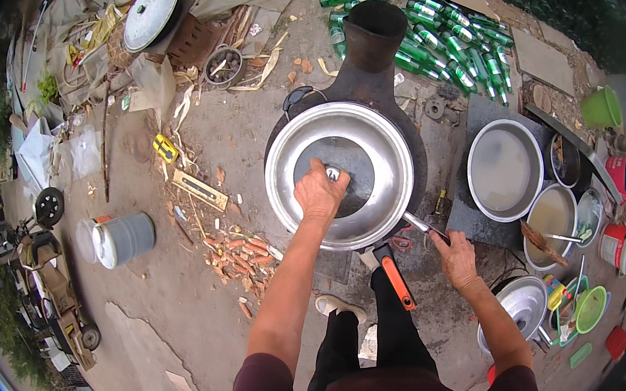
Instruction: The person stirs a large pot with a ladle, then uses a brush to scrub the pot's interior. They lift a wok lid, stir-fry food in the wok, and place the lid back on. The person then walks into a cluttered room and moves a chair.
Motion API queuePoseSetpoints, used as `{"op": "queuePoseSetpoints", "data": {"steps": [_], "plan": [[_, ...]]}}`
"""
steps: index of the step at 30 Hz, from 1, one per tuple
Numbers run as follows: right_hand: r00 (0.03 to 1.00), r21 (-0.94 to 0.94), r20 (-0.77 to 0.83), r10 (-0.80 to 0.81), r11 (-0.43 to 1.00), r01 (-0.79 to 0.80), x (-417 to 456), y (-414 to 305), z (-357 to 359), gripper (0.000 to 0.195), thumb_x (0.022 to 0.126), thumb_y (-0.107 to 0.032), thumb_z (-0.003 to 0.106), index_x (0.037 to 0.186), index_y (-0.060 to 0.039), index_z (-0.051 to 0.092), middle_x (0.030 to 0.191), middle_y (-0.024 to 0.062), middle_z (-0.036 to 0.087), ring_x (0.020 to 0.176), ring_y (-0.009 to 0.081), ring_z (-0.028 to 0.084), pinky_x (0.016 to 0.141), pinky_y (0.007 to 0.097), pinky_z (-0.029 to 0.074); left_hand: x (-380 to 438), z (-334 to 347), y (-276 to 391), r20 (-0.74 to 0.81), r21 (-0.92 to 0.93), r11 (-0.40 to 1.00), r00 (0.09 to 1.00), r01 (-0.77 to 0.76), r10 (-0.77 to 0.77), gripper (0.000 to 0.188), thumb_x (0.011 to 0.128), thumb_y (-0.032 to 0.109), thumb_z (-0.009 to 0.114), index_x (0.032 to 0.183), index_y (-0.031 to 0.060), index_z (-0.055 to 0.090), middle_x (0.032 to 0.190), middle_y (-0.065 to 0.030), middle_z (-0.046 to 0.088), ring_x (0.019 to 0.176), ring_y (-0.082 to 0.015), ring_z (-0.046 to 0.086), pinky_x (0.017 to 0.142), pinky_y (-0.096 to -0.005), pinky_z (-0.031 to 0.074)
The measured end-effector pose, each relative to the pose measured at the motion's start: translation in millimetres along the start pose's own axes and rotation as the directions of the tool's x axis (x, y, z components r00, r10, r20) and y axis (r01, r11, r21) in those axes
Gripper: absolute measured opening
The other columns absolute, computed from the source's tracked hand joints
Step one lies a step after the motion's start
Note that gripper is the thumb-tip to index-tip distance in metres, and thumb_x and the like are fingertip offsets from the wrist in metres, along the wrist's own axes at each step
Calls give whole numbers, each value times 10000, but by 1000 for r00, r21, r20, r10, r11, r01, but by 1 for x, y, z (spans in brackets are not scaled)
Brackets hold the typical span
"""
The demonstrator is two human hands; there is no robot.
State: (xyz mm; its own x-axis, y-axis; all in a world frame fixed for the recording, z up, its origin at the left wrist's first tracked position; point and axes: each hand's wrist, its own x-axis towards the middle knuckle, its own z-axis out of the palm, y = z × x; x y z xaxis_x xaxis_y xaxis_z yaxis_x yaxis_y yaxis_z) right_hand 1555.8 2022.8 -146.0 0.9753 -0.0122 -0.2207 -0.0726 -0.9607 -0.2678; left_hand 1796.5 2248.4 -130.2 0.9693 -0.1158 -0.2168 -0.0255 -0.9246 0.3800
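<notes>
A round metal lid with a dark glass centre [355, 147] covers a pan on a dark metal stove [364, 77]. On the lid's knob is my left hand [320, 187], its fingers closed round it. To the right, my right hand [453, 255] grips a metal handle [419, 224] beside the lid's rim; what the handle's far end joins is hidden under the lid. An orange and black handle [397, 276] sticks out below the stove, close to my leg. The contents of the pan are hidden.
At right, a dark board [466, 227] bears a basin of cloudy water [506, 169] and a smaller bowl [541, 217] with a brush. Green bottles [452, 42] lie behind the stove. Corncobs [243, 254] and a lidded bucket [129, 239] are at left.
</notes>
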Motion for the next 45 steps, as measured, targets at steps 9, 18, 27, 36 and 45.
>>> {"op": "queuePoseSetpoints", "data": {"steps": [9,18,27,36,45], "plan": [[996,155,76,54,986,-65,-5,-17,-2,559,670,22,557,1199,-152,513,986,144,486,903,320,492,737,406,441,2,30,-5,-86,-33,999,996,-1,-2,429,702,375,658,835,-3,502,666,-210,609,640,-377,608,606,-450,477],[997,204,70,42,977,-56,1,-22,-13,502,700,26,546,1173,-143,537,901,141,498,863,322,504,732,410,431,-2,38,-9,-31,-50,995,995,92,-94,422,679,364,676,851,15,512,723,-178,617,666,-333,620,617,-404,495],[992,214,123,38,975,-64,-1,-10,-7,506,710,-9,558,1197,-136,513,953,152,520,893,331,512,764,415,424,0,50,-4,-57,-102,992,995,72,-78,419,680,359,685,858,26,504,761,-182,613,681,-333,621,614,-420,492],[999,42,46,-6,999,4,5,-23,-3,510,730,-78,532,1234,-118,467,1125,192,464,961,365,467,792,454,395,-2,27,-11,128,-84,982,979,171,-159,741,653,515,705,1127,47,379,898,-166,585,759,-294,633,633,-391,507],[905,-83,-72,-420,906,414,-15,-87,-54,348,817,-138,496,1148,-37,538,1099,229,540,985,403,513,855,464,411,-191,-1,-96,80,-331,893,951,307,-297,523,753,294,648,1123,15,406,946,-217,529,833,-365,584,684,-434,486]]}}
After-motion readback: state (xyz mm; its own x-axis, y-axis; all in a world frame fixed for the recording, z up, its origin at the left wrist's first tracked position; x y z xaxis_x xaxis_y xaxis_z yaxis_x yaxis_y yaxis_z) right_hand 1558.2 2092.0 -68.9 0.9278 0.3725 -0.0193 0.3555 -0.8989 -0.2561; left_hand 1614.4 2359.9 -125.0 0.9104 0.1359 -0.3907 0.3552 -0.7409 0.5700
